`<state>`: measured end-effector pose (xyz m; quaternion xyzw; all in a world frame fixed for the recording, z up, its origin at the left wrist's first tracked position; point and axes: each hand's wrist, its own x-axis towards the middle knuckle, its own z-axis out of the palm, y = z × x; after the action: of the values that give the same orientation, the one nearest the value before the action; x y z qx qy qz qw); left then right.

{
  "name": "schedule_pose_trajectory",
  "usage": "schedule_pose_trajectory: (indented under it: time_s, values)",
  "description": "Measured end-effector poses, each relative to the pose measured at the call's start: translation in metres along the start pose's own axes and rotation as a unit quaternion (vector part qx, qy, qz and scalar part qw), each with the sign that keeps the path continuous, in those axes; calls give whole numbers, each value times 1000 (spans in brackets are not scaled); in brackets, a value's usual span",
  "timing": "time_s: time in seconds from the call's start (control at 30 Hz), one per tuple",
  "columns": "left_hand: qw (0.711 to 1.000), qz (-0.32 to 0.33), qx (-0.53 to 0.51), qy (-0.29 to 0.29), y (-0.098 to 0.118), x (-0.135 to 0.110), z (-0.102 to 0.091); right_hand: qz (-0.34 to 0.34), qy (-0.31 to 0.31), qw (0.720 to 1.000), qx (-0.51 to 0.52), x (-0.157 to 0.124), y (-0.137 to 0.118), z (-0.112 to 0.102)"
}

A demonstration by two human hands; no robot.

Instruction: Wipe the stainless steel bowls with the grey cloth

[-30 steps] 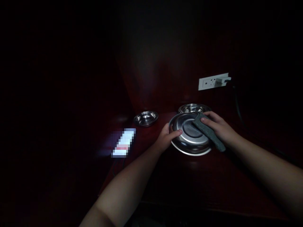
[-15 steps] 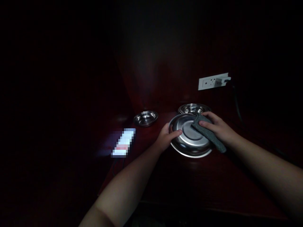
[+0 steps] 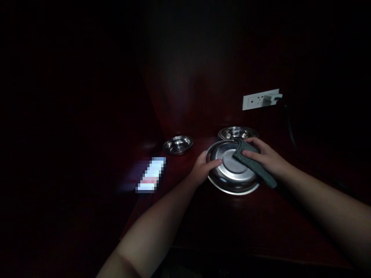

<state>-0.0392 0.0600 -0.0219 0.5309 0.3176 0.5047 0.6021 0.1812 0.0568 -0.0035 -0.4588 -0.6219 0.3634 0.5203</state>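
Note:
A shiny steel bowl is tilted with its underside toward me, above the dark red table. My left hand grips its left rim, thumb lying across the outer surface and the other fingers hidden behind. My right hand is closed on a grey-green cloth, pressed against the bowl's upper right side. The cloth's loose end hangs past the right rim. Just behind the held bowl stands a stack of steel bowls, partly covered by it and by my right hand.
Another steel bowl sits upright at the back left. Nearer lies a lit phone, its screen blurred out, with a cable below it. A white wall socket holds a plug whose cord hangs down at the right.
The bowl has tipped and shifted very slightly down and left in my left hand. My right hand and the cloth have slid a little to the left on it.

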Motion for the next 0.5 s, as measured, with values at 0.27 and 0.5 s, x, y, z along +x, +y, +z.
schedule_pose_trajectory:
  time_s: [0.27, 0.5]
  values:
    - [1000, -3, 18, -11, 2, -1, 0, -3, 26, 1000, -17, 1, -1, 0]
    - [1000, 2, 18, -12, 1, -1, 0, -2, 10, 1000, -2, 0, -3, 0]
